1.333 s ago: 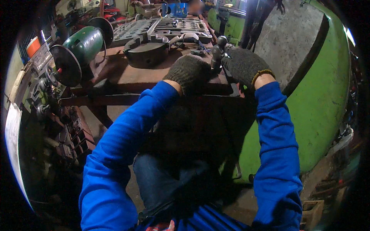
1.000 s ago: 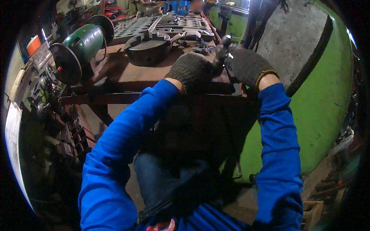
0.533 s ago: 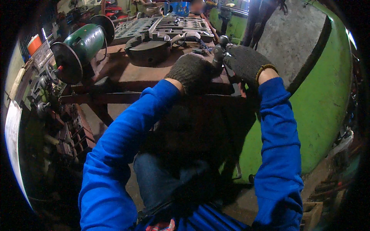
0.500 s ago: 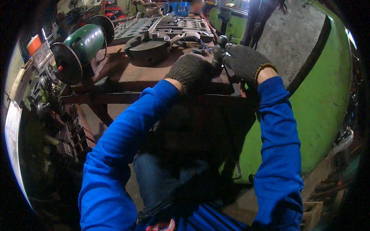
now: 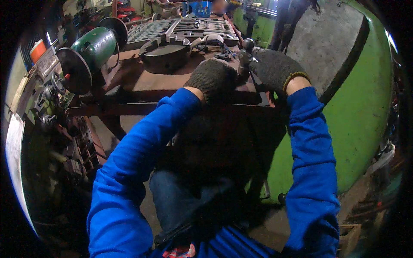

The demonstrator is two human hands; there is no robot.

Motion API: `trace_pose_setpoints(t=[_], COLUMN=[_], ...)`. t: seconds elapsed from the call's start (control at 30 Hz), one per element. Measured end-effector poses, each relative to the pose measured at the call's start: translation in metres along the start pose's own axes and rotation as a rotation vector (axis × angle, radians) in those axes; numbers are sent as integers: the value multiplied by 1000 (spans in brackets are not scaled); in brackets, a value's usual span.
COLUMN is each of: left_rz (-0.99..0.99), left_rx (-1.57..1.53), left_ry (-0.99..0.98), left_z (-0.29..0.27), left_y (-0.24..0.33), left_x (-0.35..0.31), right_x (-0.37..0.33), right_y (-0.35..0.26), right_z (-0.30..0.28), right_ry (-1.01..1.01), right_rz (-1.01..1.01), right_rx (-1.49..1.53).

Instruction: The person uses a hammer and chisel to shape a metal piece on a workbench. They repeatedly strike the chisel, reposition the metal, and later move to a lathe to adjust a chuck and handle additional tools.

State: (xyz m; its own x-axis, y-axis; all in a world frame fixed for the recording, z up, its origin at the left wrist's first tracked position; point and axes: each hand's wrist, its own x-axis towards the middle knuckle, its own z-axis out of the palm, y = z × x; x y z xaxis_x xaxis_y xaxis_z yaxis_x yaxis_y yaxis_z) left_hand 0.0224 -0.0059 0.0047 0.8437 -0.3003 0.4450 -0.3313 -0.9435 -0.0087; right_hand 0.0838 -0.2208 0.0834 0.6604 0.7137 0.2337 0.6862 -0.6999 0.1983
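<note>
Both of my hands wear dark knit gloves and are closed at the near right corner of a rusty metal bench [image 5: 142,81]. My right hand [image 5: 277,69] grips what looks like a ball-peen hammer [image 5: 247,53]; its round ball end points up, and its handle is mostly hidden by the glove. Just left of the hammer head, my left hand [image 5: 213,79] is curled into a fist, and whatever it holds is hidden. Behind my left hand lies a round, dark lathe chuck [image 5: 165,58] with raised jaws. Small metal pieces [image 5: 221,56] lie beyond my hands.
A green bench grinder [image 5: 94,47] with two dark wheels stands at the left. An open grey tool case [image 5: 198,28] covers the bench's far part. Close on the right is a large green machine body [image 5: 361,129] with a grey plate [image 5: 325,38]. A person [image 5: 219,6] is far back.
My left hand has turned slightly at the wrist. The right hand and the hammer stay almost in the same place.
</note>
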Motion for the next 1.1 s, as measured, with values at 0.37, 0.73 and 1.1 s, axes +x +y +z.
trace_pose_setpoints(t=[0.37,0.73,1.1], left_rz=[-53,-73,-217], left_rx=[-280,-32,-322], left_ry=[160,192,46], left_z=[-1,-7,-8], left_y=[19,-11,13], left_x=[-6,-10,-10], right_x=[-104,-129,-137], right_y=[-26,-41,-53], right_z=[75,136,136], right_ry=[652,852,804], right_rz=[322,345,608], right_rx=[370,416,874])
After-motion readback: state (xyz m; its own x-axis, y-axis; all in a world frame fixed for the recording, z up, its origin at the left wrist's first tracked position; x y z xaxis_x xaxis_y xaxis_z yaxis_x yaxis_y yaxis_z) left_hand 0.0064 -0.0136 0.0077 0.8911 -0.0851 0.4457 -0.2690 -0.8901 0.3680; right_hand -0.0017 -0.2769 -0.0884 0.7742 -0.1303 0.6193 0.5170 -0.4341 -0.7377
